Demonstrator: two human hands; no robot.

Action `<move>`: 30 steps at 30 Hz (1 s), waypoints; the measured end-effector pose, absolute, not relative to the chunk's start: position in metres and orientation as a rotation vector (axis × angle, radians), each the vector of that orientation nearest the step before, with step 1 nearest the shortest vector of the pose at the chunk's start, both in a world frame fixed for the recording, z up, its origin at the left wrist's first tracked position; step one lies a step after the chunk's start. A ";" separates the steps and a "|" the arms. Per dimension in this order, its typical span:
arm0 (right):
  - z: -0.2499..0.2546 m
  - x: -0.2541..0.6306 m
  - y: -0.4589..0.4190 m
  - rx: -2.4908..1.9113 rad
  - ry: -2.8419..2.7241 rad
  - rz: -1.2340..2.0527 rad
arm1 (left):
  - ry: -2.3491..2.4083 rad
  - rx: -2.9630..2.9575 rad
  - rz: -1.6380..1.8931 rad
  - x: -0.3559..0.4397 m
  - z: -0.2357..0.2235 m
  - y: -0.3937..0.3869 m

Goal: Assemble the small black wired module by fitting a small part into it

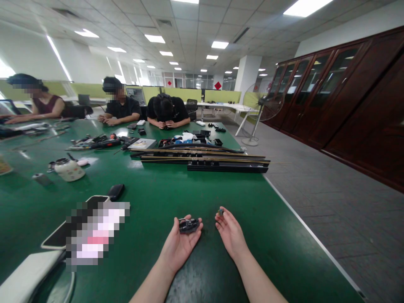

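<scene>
My left hand [179,246], palm up, holds a small black device [189,226] with some metallic or wire-like parts along its top. The fingers curl round its underside. To the right, my right hand [232,234] pinches a tiny grey-green piece [220,212] between thumb and fingertips; its exact kind is too small to make out. Both hands are just above the green table [151,198], a short gap apart, and the piece does not touch the black device.
Long black rails with thin brass-coloured rods [205,159] lie across the table ahead. At left are a white jar [69,169], a metal cylinder [42,179], a black case [116,192] and a phone-like slab [57,235]. Several people sit farther back. The table's edge [311,235] runs along the right.
</scene>
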State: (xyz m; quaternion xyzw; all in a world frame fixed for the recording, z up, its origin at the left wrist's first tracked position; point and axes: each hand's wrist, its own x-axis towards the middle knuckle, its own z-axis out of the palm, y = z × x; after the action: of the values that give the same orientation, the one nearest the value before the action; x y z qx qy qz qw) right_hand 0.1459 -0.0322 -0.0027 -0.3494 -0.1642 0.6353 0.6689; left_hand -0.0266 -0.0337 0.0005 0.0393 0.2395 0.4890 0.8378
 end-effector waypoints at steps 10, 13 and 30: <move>-0.006 0.151 -0.031 -0.719 -0.298 1.520 | 0.429 0.111 0.991 -0.029 0.002 -0.035; -0.007 0.152 -0.030 -0.716 -0.291 1.534 | 0.430 0.105 0.981 -0.030 0.001 -0.035; -0.002 0.152 -0.032 -0.746 -0.314 1.517 | 0.401 0.116 0.948 -0.029 0.005 -0.036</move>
State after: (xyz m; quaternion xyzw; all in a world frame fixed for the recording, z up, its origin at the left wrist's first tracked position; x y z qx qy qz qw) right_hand 0.1517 -0.0318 -0.0023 -0.3286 -0.1382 0.6685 0.6528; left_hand -0.0295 -0.0356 0.0054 0.0555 0.1916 0.4533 0.8687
